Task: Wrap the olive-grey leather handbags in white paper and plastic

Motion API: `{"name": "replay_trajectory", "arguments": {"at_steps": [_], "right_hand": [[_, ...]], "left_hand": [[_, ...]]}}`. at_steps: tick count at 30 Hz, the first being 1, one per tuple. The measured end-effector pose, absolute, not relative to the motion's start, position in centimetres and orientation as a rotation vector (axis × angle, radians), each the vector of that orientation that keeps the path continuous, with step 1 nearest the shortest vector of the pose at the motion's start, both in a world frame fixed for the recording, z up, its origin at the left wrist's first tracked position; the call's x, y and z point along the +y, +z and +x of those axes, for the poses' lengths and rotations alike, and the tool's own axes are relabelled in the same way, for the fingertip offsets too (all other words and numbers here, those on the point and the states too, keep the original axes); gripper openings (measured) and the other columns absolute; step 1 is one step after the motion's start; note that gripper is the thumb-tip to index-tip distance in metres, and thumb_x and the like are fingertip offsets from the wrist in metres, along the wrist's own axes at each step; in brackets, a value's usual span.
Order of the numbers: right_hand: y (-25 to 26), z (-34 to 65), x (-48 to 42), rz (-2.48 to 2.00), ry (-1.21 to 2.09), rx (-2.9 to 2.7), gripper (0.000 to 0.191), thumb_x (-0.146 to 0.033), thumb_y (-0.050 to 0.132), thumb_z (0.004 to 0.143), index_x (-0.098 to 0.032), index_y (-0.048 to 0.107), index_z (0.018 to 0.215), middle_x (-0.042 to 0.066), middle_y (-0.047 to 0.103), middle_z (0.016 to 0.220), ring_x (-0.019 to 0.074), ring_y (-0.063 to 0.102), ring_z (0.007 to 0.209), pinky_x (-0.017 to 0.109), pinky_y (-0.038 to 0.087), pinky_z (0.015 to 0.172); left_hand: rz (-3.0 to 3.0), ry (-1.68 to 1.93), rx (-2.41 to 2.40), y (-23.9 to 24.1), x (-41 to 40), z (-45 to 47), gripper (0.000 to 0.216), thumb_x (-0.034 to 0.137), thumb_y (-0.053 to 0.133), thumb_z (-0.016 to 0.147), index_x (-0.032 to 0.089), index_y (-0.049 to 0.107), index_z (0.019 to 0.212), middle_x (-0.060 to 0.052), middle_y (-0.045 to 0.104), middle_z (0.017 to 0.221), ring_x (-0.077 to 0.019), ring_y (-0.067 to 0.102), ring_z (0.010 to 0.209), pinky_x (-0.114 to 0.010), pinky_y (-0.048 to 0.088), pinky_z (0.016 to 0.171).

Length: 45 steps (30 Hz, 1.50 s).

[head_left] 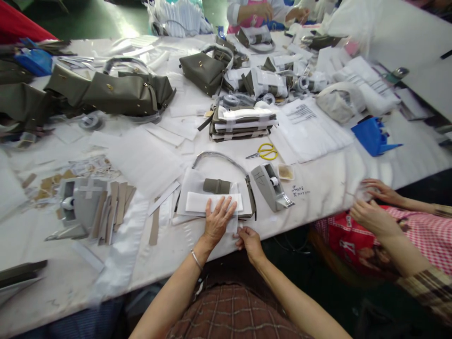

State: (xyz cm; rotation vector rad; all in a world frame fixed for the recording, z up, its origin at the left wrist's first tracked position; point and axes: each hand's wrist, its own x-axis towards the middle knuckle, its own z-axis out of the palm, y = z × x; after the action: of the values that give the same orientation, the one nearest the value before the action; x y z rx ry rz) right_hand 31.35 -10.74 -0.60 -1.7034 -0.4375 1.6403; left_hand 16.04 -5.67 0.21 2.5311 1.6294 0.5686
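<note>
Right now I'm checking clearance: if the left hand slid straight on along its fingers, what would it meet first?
Probably the olive tab on the wrapped bag, just beyond the left hand and its white paper strip.

Handwritten dark marks are seen on the white table cover (318, 197) just beside the tape dispenser (272, 187), but they are too small to be read. Printed lines are carried by a white sheet (300, 113) farther back, likewise illegible.

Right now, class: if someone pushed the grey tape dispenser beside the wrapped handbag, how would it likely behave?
The tape dispenser looks solid with a broad flat base, so probably heavy and unlikely to tip. On the white table cover it would likely slide rather than roll.
</note>
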Motion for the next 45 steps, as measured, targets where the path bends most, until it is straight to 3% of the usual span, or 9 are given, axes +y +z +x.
{"name": "replay_trajectory", "arguments": {"at_steps": [5, 8, 13, 16, 19, 25, 32, 38, 45], "right_hand": [[-0.4, 32.4, -11.5, -1.772, 1.725, -0.611, 0.048, -0.063, 0.073, 0.059, -0.019, 0.057, 0.065, 0.000, 0.063, 0.052, 0.0097, 0.045, 0.034, 0.022, 0.033, 0.035], [2.2, 34.3, -10.7, -1.929, 1.806, -1.053, 0.042, -0.059, 0.071, 0.067, -0.020, 0.060, 0.060, 0.000, 0.063, 0.052, 0.0120, 0.047, 0.034, 0.024, 0.032, 0.036], [8.0, 35.4, -7.4, -1.793, 0.948, -1.672, 0.026, -0.045, 0.061, 0.088, -0.025, 0.070, 0.076, 0.002, 0.069, 0.071, 0.0186, 0.062, 0.065, 0.030, 0.047, 0.066], [8.5, 34.2, -5.0, -1.517, 0.757, -1.913, 0.018, -0.036, 0.057, 0.093, -0.025, 0.071, 0.089, 0.005, 0.072, 0.088, 0.0218, 0.063, 0.084, 0.035, 0.047, 0.083], [6.5, 33.7, -3.6, -1.374, 0.707, -2.157, 0.014, -0.028, 0.057, 0.093, -0.025, 0.071, 0.091, 0.007, 0.071, 0.096, 0.0236, 0.062, 0.095, 0.039, 0.044, 0.090], [3.2, 35.5, -3.5, -1.294, 0.703, -2.194, 0.018, -0.024, 0.055, 0.094, -0.026, 0.072, 0.088, 0.006, 0.071, 0.096, 0.0218, 0.060, 0.092, 0.039, 0.047, 0.088], [4.0, 35.9, -2.8, -1.245, 0.777, -2.165, 0.017, -0.026, 0.055, 0.092, -0.026, 0.071, 0.085, 0.006, 0.071, 0.094, 0.0222, 0.062, 0.093, 0.039, 0.050, 0.088], [3.9, 37.2, -8.6, -1.441, 0.662, -2.028, 0.018, -0.024, 0.051, 0.094, -0.026, 0.070, 0.094, 0.006, 0.069, 0.086, 0.0228, 0.063, 0.086, 0.038, 0.051, 0.082], [0.6, 36.3, -10.4, -1.358, 0.600, -2.493, 0.039, -0.018, 0.072, 0.080, -0.022, 0.065, 0.117, 0.011, 0.066, 0.117, 0.0286, 0.057, 0.106, 0.042, 0.048, 0.087]], "left_hand": [[2.528, 0.557, 1.591, 0.0, -5.7, 16.2, 0.056, 0.012, 0.040, 0.097, 0.029, 0.036, 0.150, -0.008, 0.048, 0.148, -0.0233, 0.036, 0.143, -0.060, 0.002, 0.121], [2.529, 0.554, 1.580, -0.1, -5.6, 16.4, 0.054, 0.016, 0.042, 0.098, 0.029, 0.036, 0.150, -0.008, 0.048, 0.148, -0.0238, 0.037, 0.143, -0.060, 0.002, 0.121], [2.512, 0.555, 1.605, -0.3, -5.4, 17.0, 0.052, 0.019, 0.042, 0.099, 0.030, 0.036, 0.150, -0.007, 0.047, 0.149, -0.0243, 0.036, 0.144, -0.061, 0.001, 0.121], [2.513, 0.552, 1.607, -0.4, -5.3, 17.1, 0.052, 0.020, 0.041, 0.099, 0.029, 0.036, 0.150, -0.007, 0.046, 0.150, -0.0243, 0.035, 0.144, -0.060, 0.001, 0.121], [2.502, 0.540, 1.597, -0.2, -5.3, 16.9, 0.055, 0.017, 0.044, 0.096, 0.028, 0.037, 0.149, -0.007, 0.047, 0.150, -0.0242, 0.034, 0.144, -0.059, 0.006, 0.122], [2.381, 0.546, 1.405, 1.4, -4.9, 15.7, 0.066, 0.004, 0.045, 0.084, 0.023, 0.042, 0.146, -0.006, 0.054, 0.144, -0.0217, 0.035, 0.144, -0.054, 0.007, 0.123], [2.203, 0.656, 1.451, 1.9, -4.5, 16.4, 0.031, 0.024, 0.049, 0.097, 0.031, 0.064, 0.124, -0.001, 0.068, 0.126, -0.0220, 0.048, 0.135, -0.057, 0.014, 0.121], [2.235, 0.801, 1.517, 1.3, -5.0, 17.4, 0.025, 0.028, 0.060, 0.094, 0.032, 0.067, 0.118, -0.001, 0.070, 0.121, -0.0231, 0.053, 0.130, -0.058, 0.017, 0.120], [2.316, 0.782, 1.544, 1.1, -5.3, 17.8, 0.028, 0.029, 0.060, 0.094, 0.031, 0.063, 0.123, 0.000, 0.068, 0.126, -0.0209, 0.054, 0.129, -0.054, 0.017, 0.120]]}}
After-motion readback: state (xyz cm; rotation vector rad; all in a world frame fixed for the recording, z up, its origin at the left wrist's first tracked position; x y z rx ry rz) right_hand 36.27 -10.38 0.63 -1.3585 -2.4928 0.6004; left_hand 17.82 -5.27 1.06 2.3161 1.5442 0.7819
